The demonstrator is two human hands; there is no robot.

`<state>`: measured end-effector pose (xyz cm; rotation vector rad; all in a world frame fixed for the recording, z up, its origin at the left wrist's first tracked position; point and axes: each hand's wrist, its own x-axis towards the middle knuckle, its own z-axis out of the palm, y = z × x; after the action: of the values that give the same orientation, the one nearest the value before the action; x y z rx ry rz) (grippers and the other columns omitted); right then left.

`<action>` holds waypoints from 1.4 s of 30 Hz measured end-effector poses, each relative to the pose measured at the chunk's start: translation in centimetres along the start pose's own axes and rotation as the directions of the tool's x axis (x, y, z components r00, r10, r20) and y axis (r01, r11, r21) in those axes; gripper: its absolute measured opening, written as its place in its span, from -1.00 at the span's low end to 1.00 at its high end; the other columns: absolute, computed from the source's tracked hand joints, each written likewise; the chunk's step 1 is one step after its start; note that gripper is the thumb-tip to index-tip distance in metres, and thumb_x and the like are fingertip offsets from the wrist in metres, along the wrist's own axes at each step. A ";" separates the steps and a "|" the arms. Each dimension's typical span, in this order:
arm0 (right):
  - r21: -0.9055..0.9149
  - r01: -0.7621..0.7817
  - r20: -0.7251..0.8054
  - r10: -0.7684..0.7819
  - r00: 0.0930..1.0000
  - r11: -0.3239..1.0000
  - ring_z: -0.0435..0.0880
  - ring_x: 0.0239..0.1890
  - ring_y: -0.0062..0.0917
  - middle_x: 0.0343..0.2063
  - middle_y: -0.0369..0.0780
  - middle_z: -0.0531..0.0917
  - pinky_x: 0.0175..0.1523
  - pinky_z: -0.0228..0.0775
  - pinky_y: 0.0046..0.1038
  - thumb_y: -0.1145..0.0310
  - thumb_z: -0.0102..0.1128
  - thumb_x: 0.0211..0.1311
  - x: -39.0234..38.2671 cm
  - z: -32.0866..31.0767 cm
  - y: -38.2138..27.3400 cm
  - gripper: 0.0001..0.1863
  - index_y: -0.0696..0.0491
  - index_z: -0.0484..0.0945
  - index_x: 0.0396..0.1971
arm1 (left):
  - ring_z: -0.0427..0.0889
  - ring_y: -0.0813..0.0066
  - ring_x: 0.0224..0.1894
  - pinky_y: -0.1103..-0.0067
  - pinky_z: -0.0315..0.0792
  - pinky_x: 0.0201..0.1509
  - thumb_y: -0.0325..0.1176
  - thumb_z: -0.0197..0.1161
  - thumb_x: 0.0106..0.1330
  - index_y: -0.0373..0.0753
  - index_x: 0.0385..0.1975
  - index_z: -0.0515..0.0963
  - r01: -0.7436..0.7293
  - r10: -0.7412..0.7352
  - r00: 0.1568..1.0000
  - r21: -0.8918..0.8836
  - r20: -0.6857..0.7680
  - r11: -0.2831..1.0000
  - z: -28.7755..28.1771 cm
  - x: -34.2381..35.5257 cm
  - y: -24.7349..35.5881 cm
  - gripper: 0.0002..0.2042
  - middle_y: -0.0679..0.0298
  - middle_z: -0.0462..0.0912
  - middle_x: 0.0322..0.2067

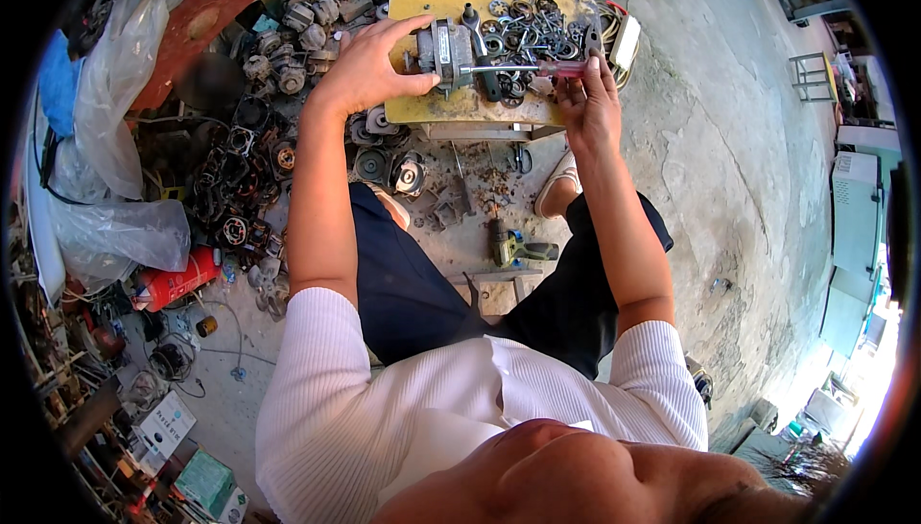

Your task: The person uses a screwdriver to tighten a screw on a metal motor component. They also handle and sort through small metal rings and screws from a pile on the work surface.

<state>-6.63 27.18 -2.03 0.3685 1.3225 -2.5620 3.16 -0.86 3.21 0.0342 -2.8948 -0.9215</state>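
A cylindrical metal motor (pixel 443 56) lies on its side on a small worn yellow table (pixel 408 6). My left hand (pixel 369 68) curves around its left end, thumb at the near side and fingers at the far side. In my right hand (pixel 590 102) is a screwdriver (pixel 560 69) with a clear reddish handle. Its shaft points left, and the tip meets the motor's right side. Beside the motor lies a ratchet wrench (pixel 474 30), its black handle passing under the screwdriver shaft. Rings, bolts and other small metal parts (pixel 537 25) are heaped on the table's right half.
A green and black cordless drill (pixel 518 248) lies on the floor between my feet. Used motor parts (pixel 254 145) pile up at the left, near plastic sheeting (pixel 115 121) and a red cylinder (pixel 177 279). A white box (pixel 625 41) with cables adjoins the table's right edge.
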 end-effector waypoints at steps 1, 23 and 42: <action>0.018 0.016 0.030 -0.017 0.999 1.000 0.50 0.14 -0.35 0.00 -0.20 0.52 0.25 0.37 -0.29 0.34 0.03 0.42 0.3 -0.3 0.2 -0.61 0.04 0.32 0.19 | 0.37 0.16 0.26 0.33 0.21 0.34 -0.12 0.41 0.00 0.08 0.25 0.39 -0.005 0.005 1.000 0.011 -0.007 1.000 0.1 -0.1 -0.1 -0.30 0.15 0.42 0.19; 0.068 0.026 0.185 -0.038 0.982 0.997 0.60 -0.05 -0.53 -0.05 -0.27 0.54 0.04 0.49 -0.42 0.24 0.09 0.40 0.4 -1.0 0.9 -0.66 -0.04 0.35 0.10 | 0.41 0.20 0.22 0.38 0.26 0.28 -0.07 0.43 0.02 0.13 0.31 0.34 -0.039 0.039 0.998 -0.001 0.053 0.999 0.0 0.3 -1.0 -0.26 0.19 0.43 0.16; -0.048 -0.022 0.046 0.025 0.999 0.999 0.55 0.03 -0.52 -0.04 -0.29 0.53 0.14 0.39 -0.37 0.29 0.05 0.42 -1.1 0.1 0.5 -0.57 -0.11 0.24 0.23 | 0.36 0.23 0.26 0.41 0.22 0.32 -0.09 0.34 0.12 0.12 0.32 0.33 -0.002 0.005 0.997 -0.030 0.081 1.000 0.0 0.0 -1.2 -0.32 0.19 0.39 0.19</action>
<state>-5.41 26.94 -1.98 0.3122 1.3526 -2.4994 3.15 -1.86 2.48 -0.0109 -2.9535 -0.9885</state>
